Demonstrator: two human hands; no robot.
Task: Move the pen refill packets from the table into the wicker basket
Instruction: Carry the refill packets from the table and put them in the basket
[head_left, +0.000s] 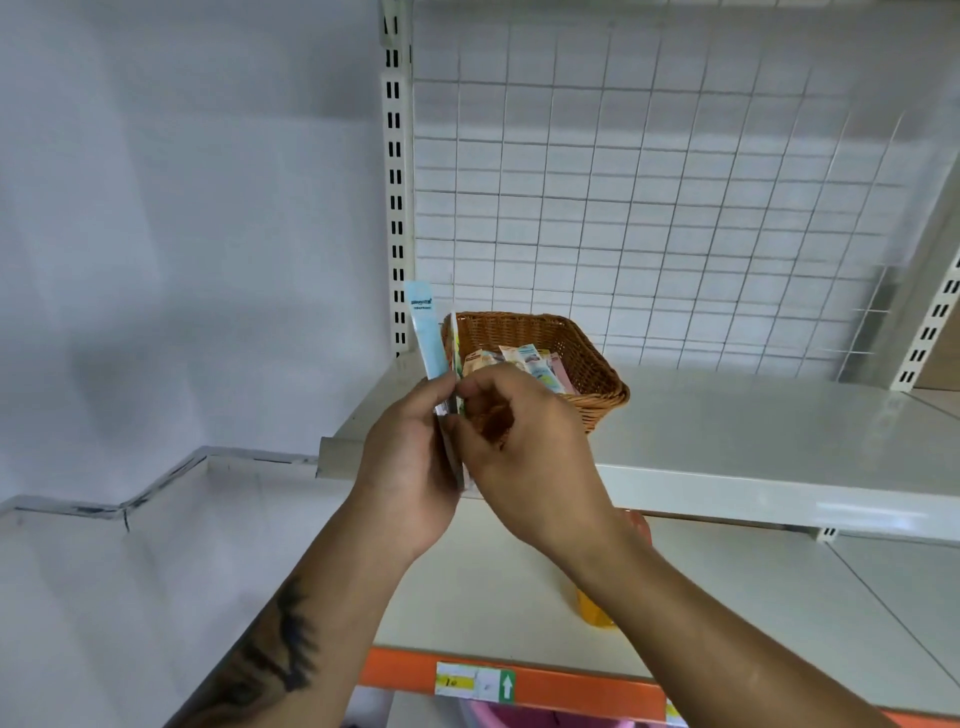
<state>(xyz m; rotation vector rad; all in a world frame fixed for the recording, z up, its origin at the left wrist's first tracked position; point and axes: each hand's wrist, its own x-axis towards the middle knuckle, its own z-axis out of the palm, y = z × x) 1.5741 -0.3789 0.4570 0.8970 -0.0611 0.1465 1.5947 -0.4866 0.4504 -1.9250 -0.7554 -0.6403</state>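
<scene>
Nearest the camera, the lower shelf (727, 597) carries an orange price strip (545, 686) along its front edge, and an orange-yellow object (592, 610) lies on it, mostly hidden under the right forearm; what it is cannot be told.

Above that, in front of the wicker basket (587, 364), both hands meet around a small stack of pen refill packets (428, 338). The left hand (410, 467) grips the stack upright, its fingers curled round the lower part, with the blue-topped packet standing up past the thumb, just left of the basket's near corner. The right hand (519, 457) has its fingertips pinching at the edge of the stack, apparently peeling one packet off or squaring the bundle; which of the two cannot be told.

The step in hand looks like the carry and sort: the packets are lifted and have reached the basket but are not yet in it. The next move calls for carrying the bundle, or a single packet, over the near rim and letting go so it lies flat.

Beyond the hands, the basket sits on the upper shelf (779, 441) and already holds several loose packets (524, 361). Behind the basket stands a white wire grid panel (675, 182).
</scene>
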